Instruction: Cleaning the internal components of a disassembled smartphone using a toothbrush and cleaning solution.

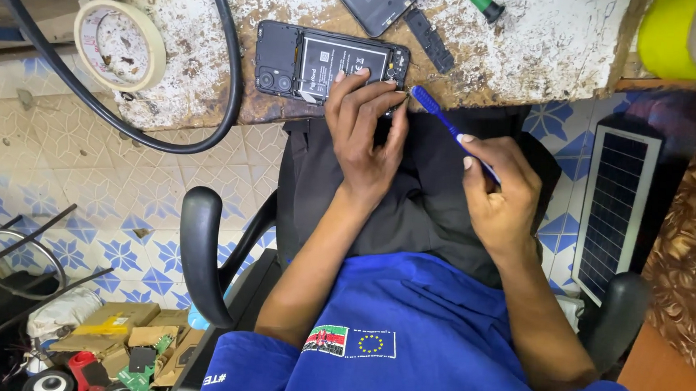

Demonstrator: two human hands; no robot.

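phone (331, 64), back cover off and battery exposed, lies at the table (531, 38) edge. my left hand (365, 133) pins it, fingers spread. my right hand (500, 192) grips the blue toothbrush (447, 125), bristles at the phone's corner. brushing underway; reassembly remains.

A small phone-repair workshop is shown: an opened phone (331, 64) is laid on a worn, paint-flaked surface (547, 39), tape rolls (120, 45) and cable (231, 70) are kept nearby, and scrap parts (130, 343) are piled on the floor.
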